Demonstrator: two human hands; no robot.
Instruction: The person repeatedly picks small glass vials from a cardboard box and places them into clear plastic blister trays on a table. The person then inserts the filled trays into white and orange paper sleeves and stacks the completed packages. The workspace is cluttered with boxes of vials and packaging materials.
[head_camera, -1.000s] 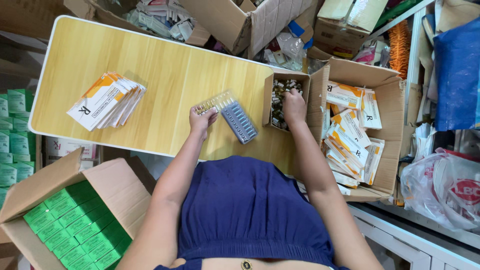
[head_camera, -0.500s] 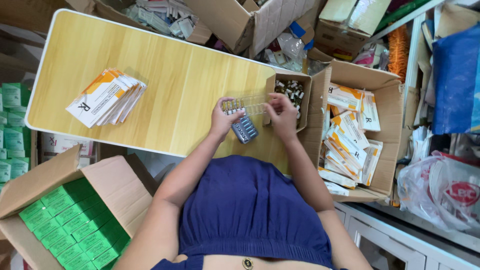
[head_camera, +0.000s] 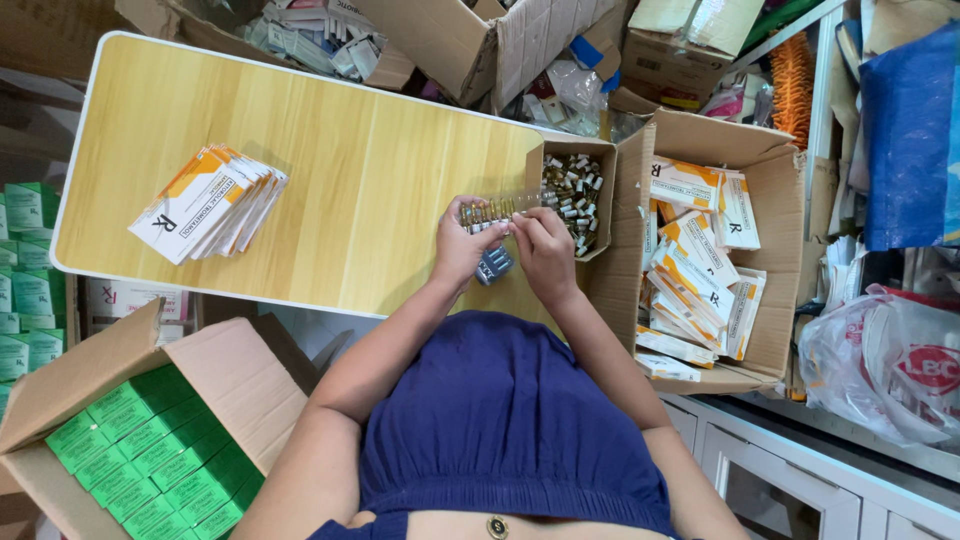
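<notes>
The pale wood-grain tabletop (head_camera: 330, 150) fills the upper left and centre of the frame, mostly bare. Around it sit open cardboard boxes. The large box (head_camera: 775, 300) at centre right holds loose orange-and-white flat cartons (head_camera: 700, 260), tipped in at all angles. The box of green packs (head_camera: 150, 450) at lower left stands by the person's left side, its packs laid in tidy rows. A fanned stack of flat cartons (head_camera: 205, 205) lies on the left part of the tabletop, well apart from the hands.

A small box of vials (head_camera: 575, 190) rests at the tabletop's right edge, just beside the right hand, probably so the little glass pieces are within short reach.

Both hands meet at the centre of the frame, above the near edge of the tabletop. The left hand (head_camera: 462, 245) and the right hand (head_camera: 545, 250) hold between them a clear plastic tray (head_camera: 490, 213) with a row of small amber vials in it; the fingers of both are curled onto its ends, gripping it level, likely to keep the vials seated. A second, darker tray (head_camera: 494, 265) lies just under the hands near the table edge; whether a finger touches it cannot be told.

The room is a crowded storeroom: more boxes along the top, plastic bags (head_camera: 880, 370) and white cabinets at lower right, green packs stacked at far left.
</notes>
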